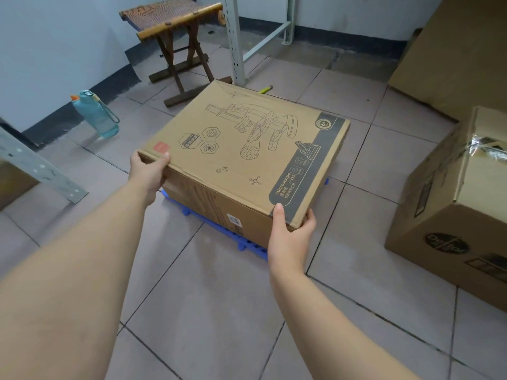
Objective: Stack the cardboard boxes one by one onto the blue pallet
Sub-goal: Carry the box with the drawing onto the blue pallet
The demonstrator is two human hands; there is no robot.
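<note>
A cardboard box (241, 149) printed with a microscope drawing sits over the blue pallet (241, 242), which shows only along the box's near lower edge. My left hand (149, 171) grips the box's near left corner, thumb on the top face. My right hand (290, 231) grips the near right corner, thumb on top and fingers around the side. Whether the box rests fully on the pallet or hangs just above it I cannot tell.
A taped cardboard box (452, 204) stands on the tiled floor to the right, a larger box (455, 56) behind it. A folding wooden stool (175, 37), a grey rack upright (233, 39) and a teal water bottle (97, 115) stand beyond. A grey metal beam (41, 171) slants at left.
</note>
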